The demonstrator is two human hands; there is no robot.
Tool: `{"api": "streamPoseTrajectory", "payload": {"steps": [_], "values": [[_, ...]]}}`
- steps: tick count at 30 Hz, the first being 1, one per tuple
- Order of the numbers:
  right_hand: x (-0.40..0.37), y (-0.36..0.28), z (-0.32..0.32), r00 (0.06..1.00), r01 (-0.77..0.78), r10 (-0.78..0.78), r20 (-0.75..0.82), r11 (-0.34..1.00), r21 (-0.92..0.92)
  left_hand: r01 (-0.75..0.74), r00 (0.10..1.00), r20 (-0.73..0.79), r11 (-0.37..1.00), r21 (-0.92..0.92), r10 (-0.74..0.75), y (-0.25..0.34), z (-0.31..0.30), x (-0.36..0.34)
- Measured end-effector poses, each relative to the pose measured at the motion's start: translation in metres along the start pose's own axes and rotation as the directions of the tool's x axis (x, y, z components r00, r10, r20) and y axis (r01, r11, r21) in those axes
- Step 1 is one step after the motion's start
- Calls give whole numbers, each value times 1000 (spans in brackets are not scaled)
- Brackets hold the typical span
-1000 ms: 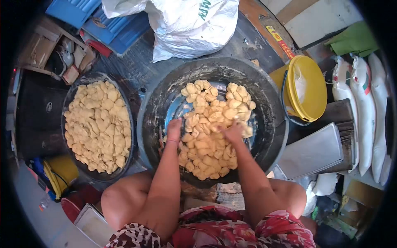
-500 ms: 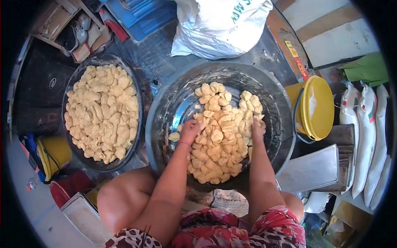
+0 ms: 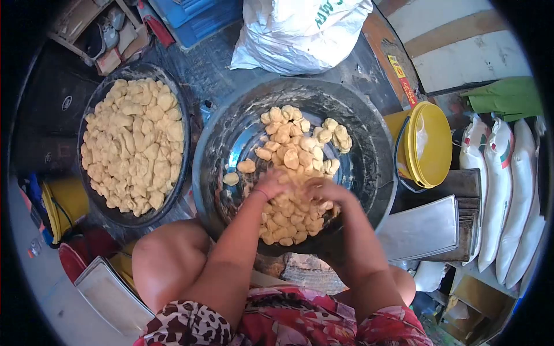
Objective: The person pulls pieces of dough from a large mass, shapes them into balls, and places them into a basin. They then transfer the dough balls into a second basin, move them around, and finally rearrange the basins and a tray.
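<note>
A wide black basin (image 3: 369, 144) stands in front of my knees, with a heap of pale yellow dough pieces (image 3: 290, 158) in its middle. My left hand (image 3: 275, 182) reaches into the heap from the left, its fingers smeared by motion over the dough. Opposite it, my right hand (image 3: 327, 191) curves in from the right against the same heap, its fingertips blurred and partly hidden among the pieces. Only a short stretch of dough separates the two hands. A few pieces lie apart on the basin's left side, and a small cluster sits at the upper right.
To the left, a second black basin (image 3: 186, 144) holds a big mound of dough lumps (image 3: 135, 144). A yellow bucket (image 3: 433, 144) and metal trays (image 3: 418, 229) stand at the right, near white sacks (image 3: 496, 190). Behind the basin is a white bag (image 3: 303, 37).
Both hands have moved closer together and nearer to me, the right one leaving the heap's outer right edge. Pieces in the middle have shifted inward. The whole view has shifted slightly.
</note>
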State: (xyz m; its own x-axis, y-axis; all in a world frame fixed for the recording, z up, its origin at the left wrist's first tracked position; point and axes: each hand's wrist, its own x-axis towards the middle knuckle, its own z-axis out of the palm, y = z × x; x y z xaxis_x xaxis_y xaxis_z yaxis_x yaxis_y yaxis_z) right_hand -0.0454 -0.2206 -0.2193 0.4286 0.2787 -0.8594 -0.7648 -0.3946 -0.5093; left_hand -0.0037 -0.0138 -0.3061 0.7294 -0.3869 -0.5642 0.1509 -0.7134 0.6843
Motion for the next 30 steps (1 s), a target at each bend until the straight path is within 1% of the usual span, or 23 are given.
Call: {"api": "streamPoseTrajectory", "payload": {"steps": [2, 5, 6, 7, 8, 9, 11, 12, 14, 15, 16, 18, 19, 20, 21, 22, 24, 25, 26, 27, 28, 29, 30], "values": [[11, 45, -48, 926, 34, 50, -373, 976, 215, -306, 775, 551, 947, -101, 310, 16, -7, -1], [35, 105, -81, 822, -245, 187, -537, 969, -38, -40, 686, 703, 974, -223, 189, 24, -5, -4], [56, 134, -82, 816, -274, 262, -515, 960, 54, -31, 687, 703, 974, -225, 185, 12, -3, -1], [69, 149, -79, 809, -304, 333, -484, 942, 141, -33, 902, 423, 991, -132, 87, -8, -3, 3], [59, 129, -58, 845, -427, 457, -276, 889, 166, 5, 996, 85, 999, -39, -1, -27, -5, 2], [67, 135, -45, 857, -371, 433, -278, 894, 249, 15, 997, 81, 999, -43, -11, -38, -13, -1], [77, 126, -25, 871, -309, 405, -280, 892, 331, 326, 943, 1, 928, -178, -331, -58, -31, -5], [64, 101, -11, 891, -294, 402, -213, 866, 406, 333, 941, 4, 925, -181, -338, -70, -26, -6], [67, 92, 10, 942, -236, 333, -48, 757, 610, 371, 928, 274, 578, -727, -252, -92, -3, -8], [70, 85, 21, 967, -198, 251, 36, 658, 727, 346, 938, 236, 625, -700, -255, -83, -5, -16], [74, 78, 31, 989, -112, 147, 8, 717, 688, 350, 936, 243, 619, -703, -253, -74, -12, -21], [86, 60, 55, 997, 37, -2, -83, 905, 423, 755, 653, 521, 412, -511, -550, -44, -45, -37], [110, 72, 67, 995, 99, -93, -36, 945, 312, 756, 651, 526, 409, -511, -547, -54, -43, -38], [91, 36, 73, 990, 22, -75, 121, 922, 387, 717, 690, 596, 276, -640, -411, -71, -39, -38], [73, 11, 70, 996, -65, 48, 71, 964, 259, 669, 734, 625, 124, -733, -267, -81, -36, -35], [65, -5, 66, 988, -151, 152, 1, 979, 135, 662, 741, 616, 138, -737, -267, -83, -32, -34], [72, 20, 52, 934, 177, -147, -324, 982, 63, 580, 809, 583, 266, -769, -78, -87, -25, -39], [83, 54, 31, 890, 51, -53, -454, 999, -17, 562, 805, 576, 485, -670, -138, -84, -25, -34], [91, 92, 11, 907, 3, 27, -420, 998, 69, 564, 805, 576, 486, -667, -143, -70, -29, -33], [66, 93, 20, 859, 160, -54, -509, 973, 168, 558, 783, 608, 584, -590, -133, -50, -37, -35], [83, 155, 20, 920, -10, 110, -375, 966, 260, 544, 755, 644, 670, -506, -126, -40, -41, -38], [105, 208, 17, 937, -187, 267, -226, 928, 321, 418, 853, 495, 788, -452, -168, -51, -33, -31], [30, 104, 55, 883, -312, 401, -243, 889, 334, 419, 853, 496, 784, -458, -166, -62, -24, -27]]}}
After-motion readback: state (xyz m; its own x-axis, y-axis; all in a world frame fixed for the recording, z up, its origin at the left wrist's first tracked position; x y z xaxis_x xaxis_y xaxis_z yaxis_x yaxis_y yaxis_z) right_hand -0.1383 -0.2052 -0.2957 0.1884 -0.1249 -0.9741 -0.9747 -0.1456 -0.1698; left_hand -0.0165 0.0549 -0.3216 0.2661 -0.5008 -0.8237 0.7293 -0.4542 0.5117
